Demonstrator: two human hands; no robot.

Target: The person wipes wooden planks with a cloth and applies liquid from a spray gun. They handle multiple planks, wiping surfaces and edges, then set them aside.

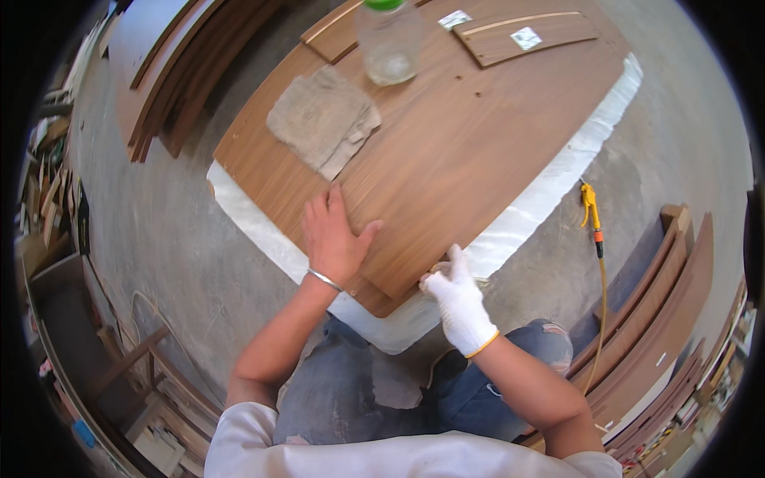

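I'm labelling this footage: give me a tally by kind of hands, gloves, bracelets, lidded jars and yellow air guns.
Hands: 2 (left hand, right hand)
White glove: 1
Silver bracelet: 1
Green-lidded jar: 1
Yellow air gun: 1
Total: 6

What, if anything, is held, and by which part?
The left grip lies open on the wooden panel, holding nothing. The gloved right grip curls at the panel's edge; whether it holds anything is unclear.

One bare hand, one gloved hand, one jar, one cloth, one air gun.
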